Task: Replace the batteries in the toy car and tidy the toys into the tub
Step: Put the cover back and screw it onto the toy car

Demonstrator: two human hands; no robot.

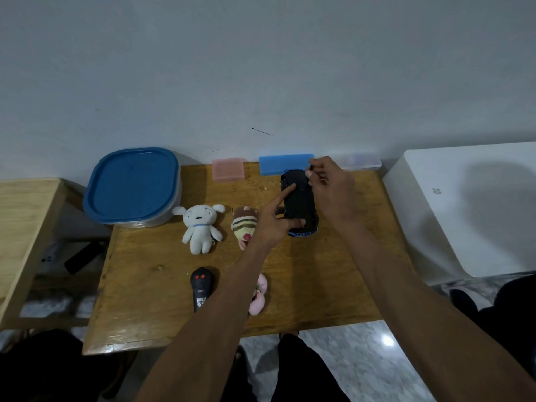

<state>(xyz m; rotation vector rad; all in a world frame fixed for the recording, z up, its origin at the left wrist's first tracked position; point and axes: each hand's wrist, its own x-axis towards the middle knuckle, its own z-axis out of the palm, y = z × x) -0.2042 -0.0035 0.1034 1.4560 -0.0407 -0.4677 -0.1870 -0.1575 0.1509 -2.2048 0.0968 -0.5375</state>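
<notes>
Near the tabletop's point(150, 300) far edge the toy car point(298, 198) lies belly-up, a light, rigid, slick plastic shell best gripped by its sides, as the left hand point(275, 221) grips its near end, forefinger pressing the underside, while the right hand point(330, 190) pinches something small and dark above it.

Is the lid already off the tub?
No, the blue lid sits closed on the tub, left of the toys.

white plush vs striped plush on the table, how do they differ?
The white plush is plain white and lies fully in view; the striped plush is cream with brown bands and partly hidden by the left hand. The white plush lies nearer the lidded tub. Both lie on the table.
</notes>
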